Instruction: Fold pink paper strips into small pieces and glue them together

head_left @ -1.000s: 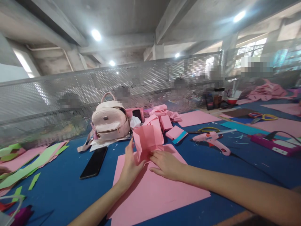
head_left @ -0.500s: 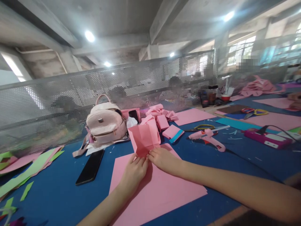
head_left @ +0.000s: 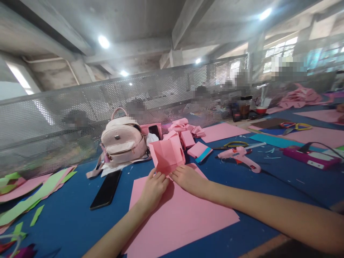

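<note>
Two hands, one paper. I log it left to right. The black phone (head_left: 106, 190) and the pink backpack (head_left: 123, 141) sit where they did a second ago. The left hand (head_left: 155, 186) has changed. It stood open against the side of the folded pink paper (head_left: 167, 154); now its fingers are curled and pinch the paper's lower left corner. The paper stands upright and creased in front of the backpack, its bottom edge just above the big pink sheet (head_left: 182, 222) on the blue desk (head_left: 67, 218). The right hand (head_left: 188, 178) lay flat over the paper's base a second ago. Now it is palm down, fingertips drawn together on the lower right corner. I'd judge the folding has gone from pressing flat to gripping the bottom edge from both sides (the paper itself has barely shifted). The glue gun (head_left: 239, 156) is unmoved.

Hard to see:
- The green strips (head_left: 29, 202) at far left are cut off by the frame.
- Whatever is behind the mesh screen (head_left: 80, 107) is blurred.
- Both thumbs are tucked behind the paper, so I cannot tell how deep either grip goes.
- The paper's lower edge is covered by fingers.
- The right forearm hides the desk's near right part.
</note>
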Demonstrator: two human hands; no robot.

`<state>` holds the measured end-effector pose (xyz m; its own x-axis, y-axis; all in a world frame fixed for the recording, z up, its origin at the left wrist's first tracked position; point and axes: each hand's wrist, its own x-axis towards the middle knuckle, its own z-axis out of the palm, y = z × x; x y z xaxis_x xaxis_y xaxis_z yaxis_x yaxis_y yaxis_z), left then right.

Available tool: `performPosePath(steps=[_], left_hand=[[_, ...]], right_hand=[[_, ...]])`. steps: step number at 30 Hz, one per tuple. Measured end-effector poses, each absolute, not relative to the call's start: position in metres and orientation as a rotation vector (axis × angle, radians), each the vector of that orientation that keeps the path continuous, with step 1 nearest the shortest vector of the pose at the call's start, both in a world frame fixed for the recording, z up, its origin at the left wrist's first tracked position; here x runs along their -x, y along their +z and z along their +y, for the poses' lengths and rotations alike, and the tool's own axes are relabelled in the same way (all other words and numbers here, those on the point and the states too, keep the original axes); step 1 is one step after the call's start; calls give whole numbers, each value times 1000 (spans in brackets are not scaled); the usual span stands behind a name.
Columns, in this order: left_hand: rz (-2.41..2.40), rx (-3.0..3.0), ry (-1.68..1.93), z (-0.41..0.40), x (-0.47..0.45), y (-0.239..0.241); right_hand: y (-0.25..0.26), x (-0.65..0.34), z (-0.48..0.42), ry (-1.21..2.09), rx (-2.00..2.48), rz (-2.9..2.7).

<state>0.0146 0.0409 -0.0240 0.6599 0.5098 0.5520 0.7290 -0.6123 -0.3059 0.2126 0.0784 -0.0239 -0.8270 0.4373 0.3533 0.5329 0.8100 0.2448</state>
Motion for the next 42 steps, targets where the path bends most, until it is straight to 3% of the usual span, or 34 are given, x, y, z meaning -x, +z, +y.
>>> performPosePath(steps=[5,8,13,28,34,42], left_hand=[[-961,2329,-775,36,-8,-23],[-1053,2395,-831,29,-9,-18],[-1294,2486,-711,30,-12,-8],[-1330,2848,-468,33,12,17],[-1247,2794,-608,28,-3,4],[-1106,2973,-669,27,2,7]], right_hand=[[-13,-221,76,-589,617,-2698],[0,-227,70,-416,664,-2678],[11,-233,69,-198,681,-2695],[12,-235,71,199,665,-2735],[8,-229,60,476,640,-2596],[13,-243,78,484,362,-2641]])
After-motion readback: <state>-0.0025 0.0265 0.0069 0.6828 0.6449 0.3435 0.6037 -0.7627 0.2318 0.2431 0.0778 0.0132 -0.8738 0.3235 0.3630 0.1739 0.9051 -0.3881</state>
